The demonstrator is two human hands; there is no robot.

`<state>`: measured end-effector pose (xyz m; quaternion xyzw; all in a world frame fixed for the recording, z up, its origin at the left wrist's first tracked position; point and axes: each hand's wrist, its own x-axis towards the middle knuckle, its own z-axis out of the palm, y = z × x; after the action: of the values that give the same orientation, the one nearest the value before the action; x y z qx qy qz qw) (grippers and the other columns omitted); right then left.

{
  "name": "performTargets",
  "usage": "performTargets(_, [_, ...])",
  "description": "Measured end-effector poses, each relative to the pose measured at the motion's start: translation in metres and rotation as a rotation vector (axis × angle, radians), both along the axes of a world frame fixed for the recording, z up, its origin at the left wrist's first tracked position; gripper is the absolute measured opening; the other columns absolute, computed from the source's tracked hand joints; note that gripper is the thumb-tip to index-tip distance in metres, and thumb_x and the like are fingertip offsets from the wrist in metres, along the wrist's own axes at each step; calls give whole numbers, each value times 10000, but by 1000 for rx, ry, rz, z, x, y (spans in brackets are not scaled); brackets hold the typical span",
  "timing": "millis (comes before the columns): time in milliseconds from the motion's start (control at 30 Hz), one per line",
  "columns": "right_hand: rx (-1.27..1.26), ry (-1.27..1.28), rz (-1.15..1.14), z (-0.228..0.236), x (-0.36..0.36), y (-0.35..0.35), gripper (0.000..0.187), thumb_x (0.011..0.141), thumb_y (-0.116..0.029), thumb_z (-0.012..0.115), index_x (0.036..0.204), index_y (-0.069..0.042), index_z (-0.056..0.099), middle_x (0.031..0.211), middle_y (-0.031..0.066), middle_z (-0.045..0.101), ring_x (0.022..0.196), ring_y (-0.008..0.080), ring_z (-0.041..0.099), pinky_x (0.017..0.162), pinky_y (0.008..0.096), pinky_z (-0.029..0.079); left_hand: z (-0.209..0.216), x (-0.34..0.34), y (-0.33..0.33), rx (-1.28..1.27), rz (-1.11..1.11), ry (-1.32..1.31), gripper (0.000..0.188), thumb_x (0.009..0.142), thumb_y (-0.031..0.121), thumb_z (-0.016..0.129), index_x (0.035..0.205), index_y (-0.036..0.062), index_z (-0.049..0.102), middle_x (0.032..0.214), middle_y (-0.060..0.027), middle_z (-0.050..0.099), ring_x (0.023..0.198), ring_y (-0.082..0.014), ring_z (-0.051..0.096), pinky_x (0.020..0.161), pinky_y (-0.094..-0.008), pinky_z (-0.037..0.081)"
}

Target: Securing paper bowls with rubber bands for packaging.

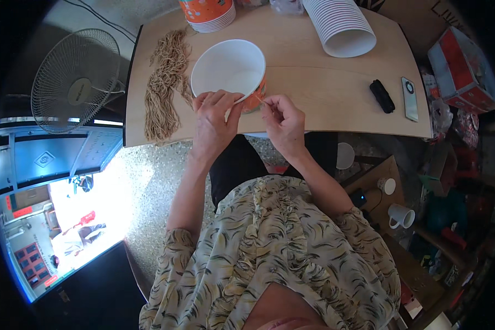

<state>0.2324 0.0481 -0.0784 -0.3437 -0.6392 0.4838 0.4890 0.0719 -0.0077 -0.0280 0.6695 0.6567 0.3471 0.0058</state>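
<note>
A large white paper bucket (209, 66) with an orange printed outside stands tilted at the table's near edge, its mouth facing up. My left hand (217, 113) is closed on its near rim, thumb and fingers pinching the edge. Just right of the bucket, my right hand (283, 121) is closed in a pinch, fingertips close to the orange wall. A thin strand of string (259, 100) seems to run from these fingertips to the bucket's side; its ends are hard to make out. Left of the bucket lies a long heap of tan strings (162, 93).
Behind the bucket are an orange bucket stack (209, 14) and a white nested stack (346, 36) lying on its side. A black pouch (381, 96) and a phone (409, 99) lie at the right. A fan (77, 82) stands left; a mug (401, 216) sits lower right.
</note>
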Motion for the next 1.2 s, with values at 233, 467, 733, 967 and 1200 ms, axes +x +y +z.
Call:
performTargets(233, [-13,-17,-7,-3,0,0,70,896,-13,676,891,-4,606,646,-33,526,558,12,417,488,210,332,-2,4,-2,-5,3,12,107,856,106,677,962,100,697,870,-57,674,861,-260,649,917,-411,403])
performTargets(467, [-29,21,8,-8,0,-1,58,907,-21,671,912,1,617,665,-27,565,555,13,445,493,203,349,-2,15,-6,2,-40,10,119,852,139,695,964,119,726,870,-37,673,902,-237,638,924,-412,389])
performTargets(733, [-63,7,50,-13,5,-1,74,925,-31,665,977,12,634,721,-5,618,588,19,498,512,205,392,-1,26,-7,-18,22,9,168,863,190,698,1010,127,750,915,-21,669,1028,-237,595,956,-434,353])
performTargets(967, [-135,13,99,-12,11,0,147,937,-62,675,1057,14,636,767,15,651,617,23,542,539,194,423,1,26,-1,-4,60,-88,138,842,180,706,961,144,765,923,10,686,1057,-231,588,965,-442,346])
performTargets(1200, [104,-188,81,19,14,13,172,905,-57,707,1058,-12,644,738,38,654,604,50,561,530,214,430,-3,24,-1,25,55,-71,151,818,176,742,964,147,766,953,20,701,1063,-238,601,951,-432,376])
